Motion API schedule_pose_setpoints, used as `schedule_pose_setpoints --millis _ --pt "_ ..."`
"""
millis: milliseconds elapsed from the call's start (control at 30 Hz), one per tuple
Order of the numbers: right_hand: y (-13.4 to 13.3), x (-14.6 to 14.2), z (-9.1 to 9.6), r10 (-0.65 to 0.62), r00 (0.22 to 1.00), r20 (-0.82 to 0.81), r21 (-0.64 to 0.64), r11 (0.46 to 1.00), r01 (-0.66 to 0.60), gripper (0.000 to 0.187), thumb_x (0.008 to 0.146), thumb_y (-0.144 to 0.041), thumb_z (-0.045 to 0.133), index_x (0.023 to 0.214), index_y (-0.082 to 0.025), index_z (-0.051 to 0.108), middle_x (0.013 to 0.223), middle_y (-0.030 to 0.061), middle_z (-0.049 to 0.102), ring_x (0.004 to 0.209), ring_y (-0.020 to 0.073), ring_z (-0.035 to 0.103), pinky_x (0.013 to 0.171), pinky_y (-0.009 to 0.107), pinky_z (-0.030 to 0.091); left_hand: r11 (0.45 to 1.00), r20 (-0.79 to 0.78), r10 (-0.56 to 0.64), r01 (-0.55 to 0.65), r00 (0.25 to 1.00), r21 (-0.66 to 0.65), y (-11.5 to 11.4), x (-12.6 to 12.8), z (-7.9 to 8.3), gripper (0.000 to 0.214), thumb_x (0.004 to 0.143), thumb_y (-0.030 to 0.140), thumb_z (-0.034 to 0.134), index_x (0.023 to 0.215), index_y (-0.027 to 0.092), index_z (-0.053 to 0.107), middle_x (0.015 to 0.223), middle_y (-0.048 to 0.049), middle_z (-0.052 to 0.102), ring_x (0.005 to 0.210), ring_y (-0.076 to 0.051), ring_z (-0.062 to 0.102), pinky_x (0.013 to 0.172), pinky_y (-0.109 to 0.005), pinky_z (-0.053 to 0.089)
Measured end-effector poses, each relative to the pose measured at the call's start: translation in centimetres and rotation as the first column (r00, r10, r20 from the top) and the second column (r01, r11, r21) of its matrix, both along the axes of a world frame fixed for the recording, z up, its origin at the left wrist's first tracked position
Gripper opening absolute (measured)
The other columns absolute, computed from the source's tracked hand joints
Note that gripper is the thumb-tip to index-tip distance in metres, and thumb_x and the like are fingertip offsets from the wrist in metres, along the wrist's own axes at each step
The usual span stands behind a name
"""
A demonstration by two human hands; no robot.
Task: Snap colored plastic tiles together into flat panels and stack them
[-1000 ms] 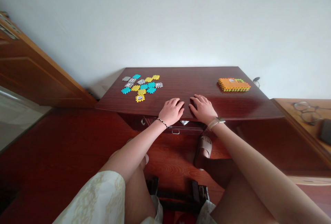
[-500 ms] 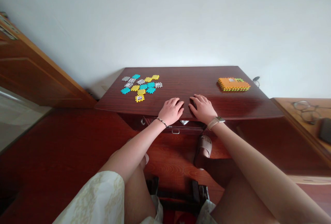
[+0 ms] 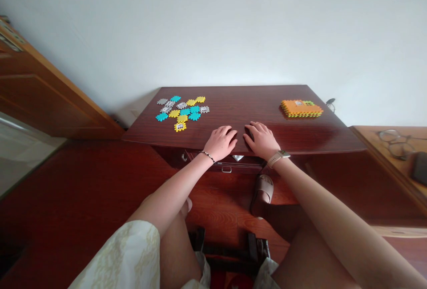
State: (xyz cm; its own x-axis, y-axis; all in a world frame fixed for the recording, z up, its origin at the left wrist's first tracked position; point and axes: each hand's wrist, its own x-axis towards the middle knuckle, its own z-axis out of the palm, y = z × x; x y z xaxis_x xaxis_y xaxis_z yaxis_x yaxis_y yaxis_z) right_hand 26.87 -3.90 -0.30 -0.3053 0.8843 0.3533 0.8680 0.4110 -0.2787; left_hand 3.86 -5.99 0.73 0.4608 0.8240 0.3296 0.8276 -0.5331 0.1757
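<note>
Where the dark red desk (image 3: 243, 106) comes nearest me, my left hand (image 3: 220, 143) and right hand (image 3: 263, 141) lie palm down on it, apart, fingers loosely spread. Farther back, to my left, small yellow, blue and grey jigsaw pieces (image 3: 182, 118) lie scattered; to my right, a stack of orange and green tiles (image 3: 300, 109) sits before the pale wall (image 3: 233, 31)

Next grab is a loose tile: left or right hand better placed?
Left, probably. The left hand rests on the desk on the same side as the loose tiles; the right hand lies farther from them, nearer the orange-topped stack.
</note>
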Motion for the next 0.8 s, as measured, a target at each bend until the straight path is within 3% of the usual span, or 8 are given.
schedule_pose_setpoints --millis 167,300,567,800 --pt "-0.1 -0.1 0.2 -0.003 1.000 0.004 -0.006 1.000 0.003 0.053 0.111 -0.047 0.050 0.152 -0.017 0.068 0.163 0.0202 0.061 0.154 0.0415 0.051 0.125 0.064 0.046 1.000 0.002 0.026 -0.026 1.000 0.004 0.7 -0.6 0.4 0.036 0.112 0.038 0.058 0.141 0.021 0.070 0.151 -0.0148 0.065 0.145 -0.033 0.057 0.121 -0.049 0.050" --pt "-0.2 -0.2 0.3 -0.005 1.000 0.002 -0.005 1.000 0.005 0.052 0.111 -0.046 0.051 0.150 -0.018 0.069 0.163 0.0206 0.061 0.154 0.0416 0.051 0.124 0.063 0.047 0.984 0.011 0.176 -0.176 0.984 0.012 2.3 -2.2 0.1 0.037 0.112 0.040 0.057 0.140 0.020 0.070 0.150 -0.0171 0.065 0.145 -0.036 0.056 0.120 -0.054 0.051" --pt "-0.2 -0.1 0.1 -0.001 1.000 0.000 0.001 1.000 0.001 0.052 0.111 -0.048 0.050 0.150 -0.020 0.069 0.162 0.0200 0.062 0.153 0.0422 0.052 0.123 0.065 0.047 0.897 0.053 0.438 -0.440 0.898 0.036 5.4 -7.0 -1.2 0.042 0.109 0.045 0.057 0.141 0.020 0.066 0.154 -0.0219 0.063 0.146 -0.041 0.055 0.119 -0.063 0.050" --pt "-0.1 0.0 0.1 -0.002 1.000 -0.007 -0.004 1.000 0.002 0.053 0.111 -0.048 0.049 0.151 -0.020 0.069 0.162 0.0208 0.061 0.154 0.0424 0.051 0.123 0.066 0.047 0.870 0.000 0.493 -0.493 0.870 -0.013 5.6 -8.5 -1.1 0.043 0.110 0.048 0.057 0.139 0.018 0.067 0.154 -0.0221 0.064 0.145 -0.042 0.056 0.120 -0.063 0.049"
